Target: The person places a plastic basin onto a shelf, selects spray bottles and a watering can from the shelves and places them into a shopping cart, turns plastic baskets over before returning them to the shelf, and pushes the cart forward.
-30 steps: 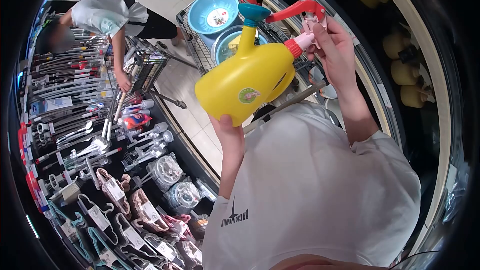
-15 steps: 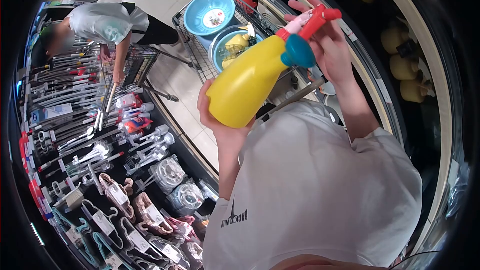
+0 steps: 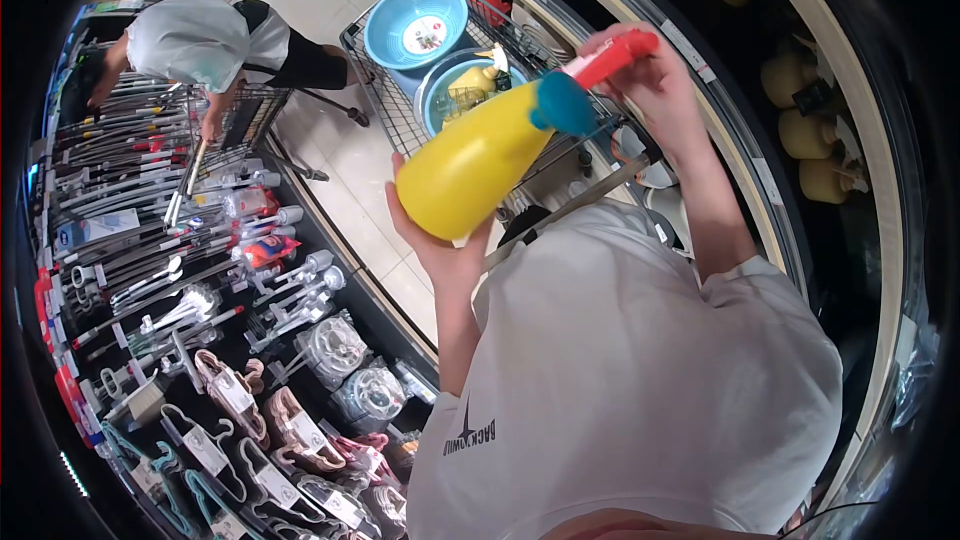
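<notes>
A yellow watering bottle [image 3: 470,165] with a teal rose [image 3: 564,103] and a red spray head [image 3: 612,58] is tilted up to the right in front of my chest. My left hand [image 3: 440,240] cups its base, with fingers wrapped round the lower end. At the top, my right hand [image 3: 655,85] has its fingers curled round the red spray head. The rose points toward me and hides part of the neck.
Behind the bottle stands a shopping cart [image 3: 385,105] with a blue basin [image 3: 415,25] and a second basin holding a yellow sprayer [image 3: 472,82]. A person [image 3: 215,45] bends over another cart by the rack of hangers and brushes. Shelves [image 3: 770,190] curve along the right.
The bottle has turned so its rose faces me, and has lowered slightly at the top. My right hand, spread half a second ago, has closed round the spray head. The other person's sticks moved left.
</notes>
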